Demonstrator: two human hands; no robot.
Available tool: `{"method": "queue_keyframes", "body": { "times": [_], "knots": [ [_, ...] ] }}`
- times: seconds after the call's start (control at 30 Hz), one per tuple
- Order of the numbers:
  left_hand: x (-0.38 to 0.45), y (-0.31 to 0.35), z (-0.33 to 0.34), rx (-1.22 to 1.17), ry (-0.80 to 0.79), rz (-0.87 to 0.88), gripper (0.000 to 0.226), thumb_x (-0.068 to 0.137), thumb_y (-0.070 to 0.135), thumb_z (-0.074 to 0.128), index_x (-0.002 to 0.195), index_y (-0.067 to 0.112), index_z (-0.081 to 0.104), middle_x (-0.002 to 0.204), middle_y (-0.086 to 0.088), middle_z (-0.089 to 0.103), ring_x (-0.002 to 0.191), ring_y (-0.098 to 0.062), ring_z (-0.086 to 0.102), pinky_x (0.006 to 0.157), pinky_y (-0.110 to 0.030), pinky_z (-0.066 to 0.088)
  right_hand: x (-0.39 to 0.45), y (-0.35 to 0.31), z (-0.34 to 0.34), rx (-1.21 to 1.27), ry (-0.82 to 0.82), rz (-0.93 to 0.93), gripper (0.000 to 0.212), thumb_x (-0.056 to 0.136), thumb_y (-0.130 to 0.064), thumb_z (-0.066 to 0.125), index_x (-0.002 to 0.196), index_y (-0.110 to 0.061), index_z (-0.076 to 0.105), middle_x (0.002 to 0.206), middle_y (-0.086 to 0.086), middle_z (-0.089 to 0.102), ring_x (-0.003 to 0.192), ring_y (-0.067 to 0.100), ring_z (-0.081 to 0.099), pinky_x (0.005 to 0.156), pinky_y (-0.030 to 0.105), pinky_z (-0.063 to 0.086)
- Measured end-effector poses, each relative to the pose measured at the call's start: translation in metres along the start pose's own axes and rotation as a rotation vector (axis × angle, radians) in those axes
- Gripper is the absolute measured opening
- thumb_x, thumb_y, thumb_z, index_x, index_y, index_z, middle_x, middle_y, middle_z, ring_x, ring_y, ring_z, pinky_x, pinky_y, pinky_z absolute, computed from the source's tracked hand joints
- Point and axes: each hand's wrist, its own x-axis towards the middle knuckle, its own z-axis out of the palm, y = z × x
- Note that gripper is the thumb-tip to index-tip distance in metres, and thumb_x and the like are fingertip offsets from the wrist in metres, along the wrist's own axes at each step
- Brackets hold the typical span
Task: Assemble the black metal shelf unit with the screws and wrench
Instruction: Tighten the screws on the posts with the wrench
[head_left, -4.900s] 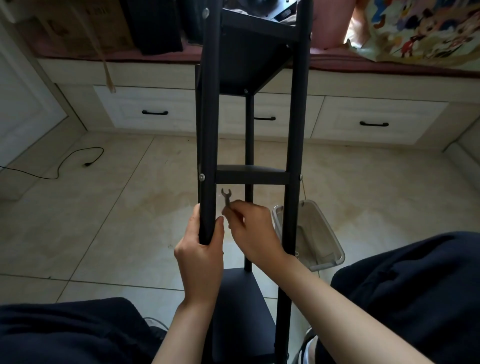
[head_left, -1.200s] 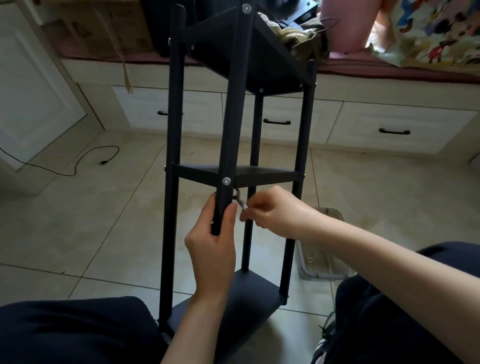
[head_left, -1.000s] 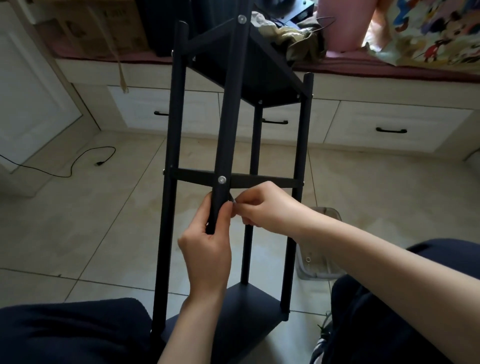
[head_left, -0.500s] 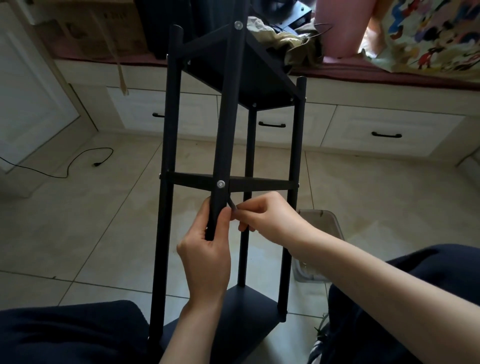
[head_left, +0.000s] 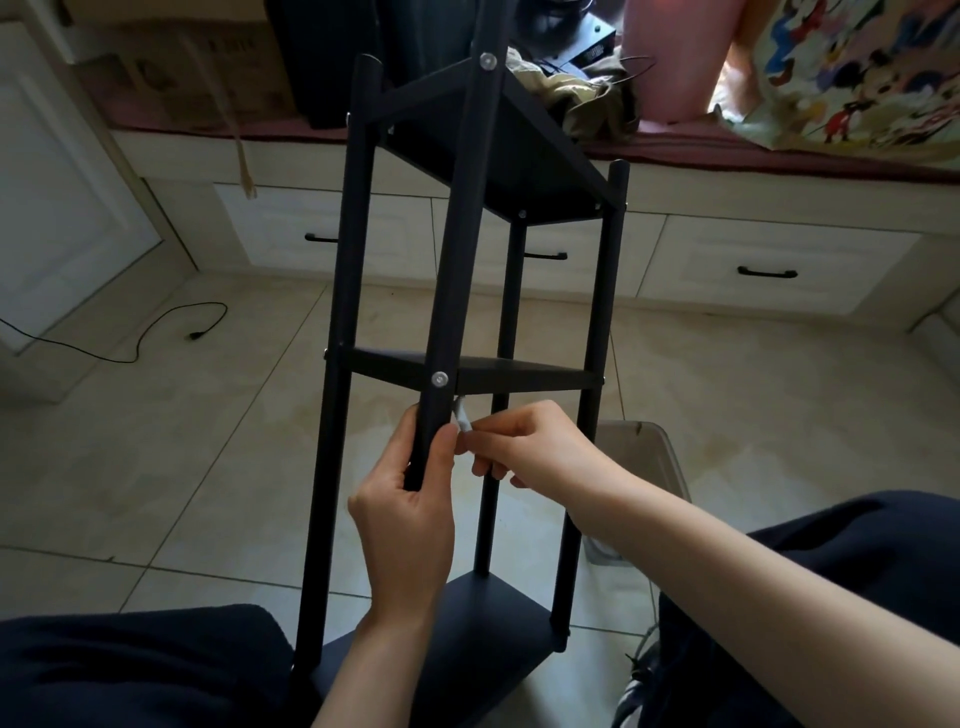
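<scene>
Since earlier: compared with the oldest view, the shelf unit (head_left: 470, 291) has turned so that one post with its screw head (head_left: 440, 379) faces the person; the right hand has gone from in front of the middle tier to just under it, behind that post.
Left post: upright, its screw seated at the middle tier (only a small glint shows at the joint).
Left hand (head_left: 408, 512): fingers and thumb curled round the near post below the middle tier, steadying it.
Wrench (head_left: 461, 417): pinched in the right hand's fingertips, long axis slanting up and to the left, its head hidden at the inner side of the near post just under the tier.
Right hand (head_left: 535, 449): to the right of the post, fingers pressed on the wrench handle.
Done: three tiers and four posts joined, screw heads visible at top and middle.
Left: probably tightening this joint; whether others are loose I cannot tell.
Unit's axis: long axis vertical, top toward the far drawers (head_left: 769, 265), base tier near the person's legs on the tiled floor (head_left: 171, 457).
</scene>
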Motion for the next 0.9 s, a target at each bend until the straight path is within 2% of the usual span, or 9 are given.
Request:
{"method": "queue_keyframes", "body": {
  "times": [0.1,0.17,0.3,0.37,0.43,0.63,0.8,0.9],
  "knots": [
    [-0.001,0.000,-0.001,-0.016,0.013,0.001,0.056,0.089,0.060,0.054,0.124,0.020,0.070,0.073,0.023,0.064,0.058,-0.004,0.059,0.055,-0.014,0.047,0.002,-0.002,0.001,0.010,0.031,-0.052,0.024,0.095,-0.031,0.061,0.074,-0.034,0.071,0.061,-0.014,0.062,0.061,-0.001,0.056,0.047,0.003,0.037],
    [-0.001,0.000,-0.002,-0.024,0.019,0.003,0.061,0.088,0.064,0.053,0.124,0.017,0.071,0.072,0.022,0.063,0.055,-0.006,0.058,0.052,-0.014,0.045,0.004,-0.001,0.004,0.016,0.046,-0.071,0.021,0.096,-0.029,0.060,0.081,-0.031,0.074,0.065,-0.014,0.063,0.060,-0.003,0.056,0.051,0.005,0.039],
    [0.002,-0.003,-0.004,-0.006,0.031,-0.001,0.052,0.091,0.055,0.056,0.122,0.017,0.071,0.069,0.014,0.064,0.046,-0.012,0.051,0.042,-0.026,0.043,0.009,0.002,0.012,0.028,0.088,-0.119,0.020,0.097,-0.025,0.059,0.095,-0.018,0.078,0.071,-0.009,0.066,0.068,0.000,0.059,0.066,0.013,0.044],
    [0.003,-0.005,-0.005,0.000,0.032,-0.009,0.047,0.092,0.049,0.057,0.123,0.017,0.070,0.067,0.008,0.063,0.044,-0.019,0.049,0.039,-0.031,0.042,0.010,0.004,0.016,0.002,0.114,-0.152,0.020,0.097,-0.022,0.059,0.101,-0.015,0.078,0.074,-0.006,0.068,0.071,0.001,0.060,0.068,0.011,0.044],
    [0.004,-0.007,-0.007,0.007,0.030,-0.019,0.044,0.092,0.047,0.057,0.123,0.017,0.070,0.066,0.006,0.062,0.044,-0.019,0.050,0.040,-0.029,0.043,0.011,0.008,0.018,-0.004,0.136,-0.163,0.021,0.098,-0.022,0.058,0.103,-0.015,0.077,0.079,-0.003,0.070,0.077,0.003,0.063,0.071,0.010,0.044],
    [0.007,-0.012,-0.010,0.007,0.012,-0.042,0.043,0.093,0.044,0.058,0.120,0.013,0.071,0.068,0.008,0.063,0.046,-0.012,0.051,0.044,-0.023,0.043,0.015,0.016,0.024,0.157,0.126,-0.134,0.022,0.098,-0.028,0.057,0.095,-0.019,0.077,0.077,-0.004,0.067,0.073,0.003,0.059,0.066,0.015,0.042],
    [0.014,-0.014,-0.016,0.008,-0.017,-0.033,0.034,0.098,0.037,0.058,0.122,0.016,0.070,0.066,0.007,0.060,0.046,-0.014,0.051,0.044,-0.023,0.043,0.021,0.026,0.032,0.211,0.102,-0.160,0.020,0.098,-0.025,0.057,0.092,-0.022,0.076,0.074,-0.006,0.065,0.064,-0.010,0.056,0.057,0.005,0.040],
    [0.017,-0.016,-0.019,-0.003,-0.022,-0.027,0.033,0.099,0.037,0.059,0.119,0.014,0.070,0.066,0.007,0.060,0.045,-0.013,0.051,0.043,-0.021,0.042,0.024,0.031,0.038,0.176,0.087,-0.130,0.020,0.097,-0.027,0.058,0.085,-0.028,0.074,0.071,-0.010,0.063,0.065,-0.010,0.055,0.062,0.010,0.040]
  ]
}}
